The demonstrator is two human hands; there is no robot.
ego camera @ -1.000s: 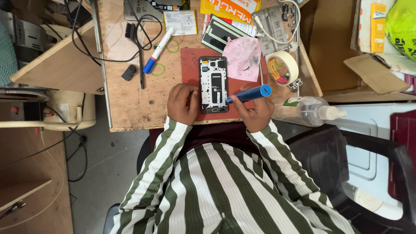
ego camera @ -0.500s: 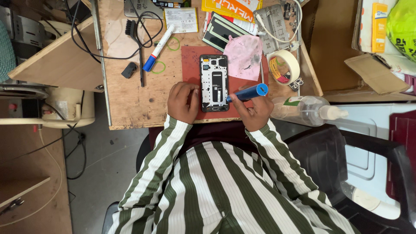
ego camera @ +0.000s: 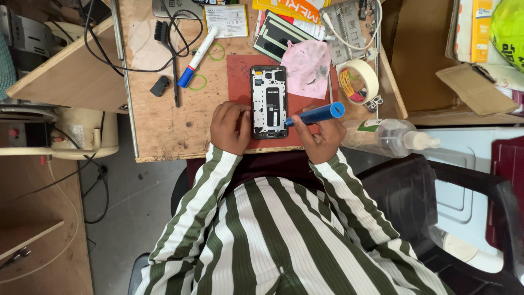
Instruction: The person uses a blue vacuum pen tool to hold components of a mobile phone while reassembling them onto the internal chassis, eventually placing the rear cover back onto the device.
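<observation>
Opened smartphone, back cover off, lies flat on the red mat at the near edge of the wooden worktop.

Left hand rests at the phone's lower left corner, fingers curled against its edge, steadying it. Right hand is closed around a blue-handled screwdriver, its tip touching the phone's lower right area.

Handling, as judged: the phone is light, stiff and thin, but fragile with its board and battery bare. Best held by the outer frame edges, never by pressing on the exposed middle. It could slide on the mat if pushed from one side only.

Just right of the phone: a pink cloth, then a roll of masking tape. Left of it, a blue-capped marker.

Against half a second ago: both hands keep their places and the screwdriver holds much the same slant at the same spot. The phone has not shifted on the mat.
</observation>
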